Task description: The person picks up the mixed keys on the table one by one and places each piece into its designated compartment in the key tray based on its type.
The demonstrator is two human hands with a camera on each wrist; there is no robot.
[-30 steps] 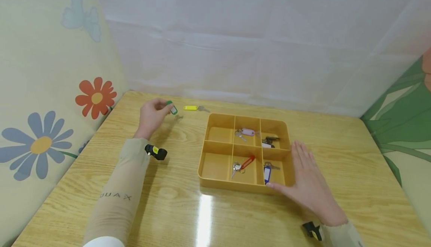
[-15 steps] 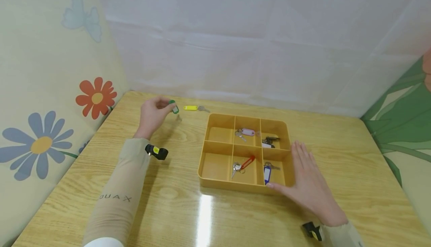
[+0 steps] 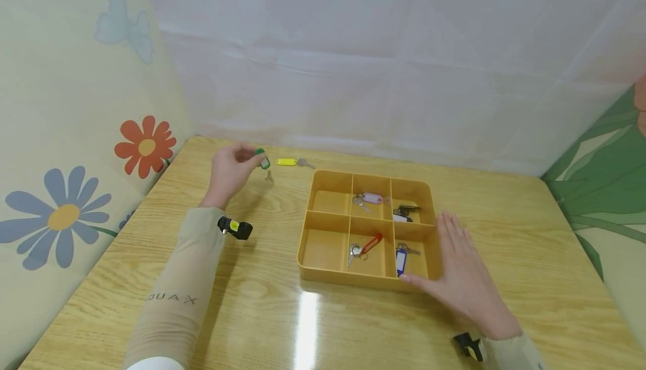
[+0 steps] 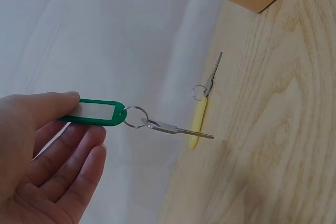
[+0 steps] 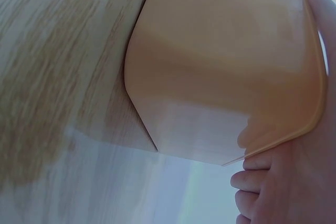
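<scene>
My left hand (image 3: 231,171) pinches a green key tag (image 4: 105,112) between thumb and fingers. A key (image 4: 168,127) dangles from the tag by a small ring, above the table. Just to the right of it, a yellow key tag (image 3: 286,162) with its own key (image 3: 305,163) lies on the wood near the back. My right hand (image 3: 466,269) rests along the right side of an orange six-compartment box (image 3: 323,274), fingers straight, thumb at the front rim. In the right wrist view, the box's outer wall (image 5: 210,66) fills the middle and part of the hand (image 5: 278,182) shows beside it.
Inside the box lie a pink-tagged key (image 3: 372,198), a black-and-white tag (image 3: 402,217) with a dark key, a red-tagged key (image 3: 372,243) and a blue-tagged key (image 3: 401,261). The two left compartments show bare floors. White cloth (image 3: 353,78) hangs behind the table (image 3: 262,314).
My left hand has shifted slightly to the right with the green key tag, and the key now hangs straighter below it. My right hand and the box have stayed in place.
</scene>
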